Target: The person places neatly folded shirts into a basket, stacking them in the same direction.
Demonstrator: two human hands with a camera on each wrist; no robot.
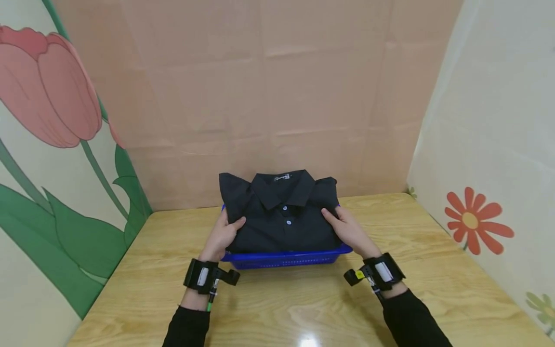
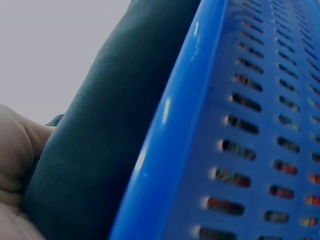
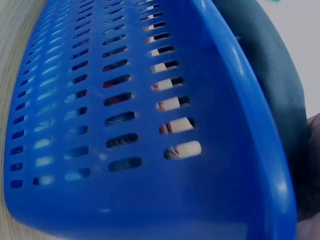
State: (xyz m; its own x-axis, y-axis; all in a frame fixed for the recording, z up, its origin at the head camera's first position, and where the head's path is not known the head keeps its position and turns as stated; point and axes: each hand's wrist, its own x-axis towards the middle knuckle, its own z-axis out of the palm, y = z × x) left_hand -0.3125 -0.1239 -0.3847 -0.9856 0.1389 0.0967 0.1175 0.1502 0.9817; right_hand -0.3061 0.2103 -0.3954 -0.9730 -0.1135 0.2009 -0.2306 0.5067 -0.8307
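A folded black collared shirt with white buttons lies at the top of a blue plastic basket, collar toward the back wall. My left hand grips the shirt's left side, thumb on top and fingers hidden beneath. On the opposite side my right hand holds the shirt the same way, thumb over the cloth. In the left wrist view the shirt's folded edge runs along the basket rim, with part of my hand behind it. The right wrist view shows the slotted basket wall and the shirt above its rim.
Through the basket's slots, other coloured items appear, too obscured to identify. The basket stands on a wood-grain table close to a brown paper-covered back wall. Flower-printed panels flank the table on both sides.
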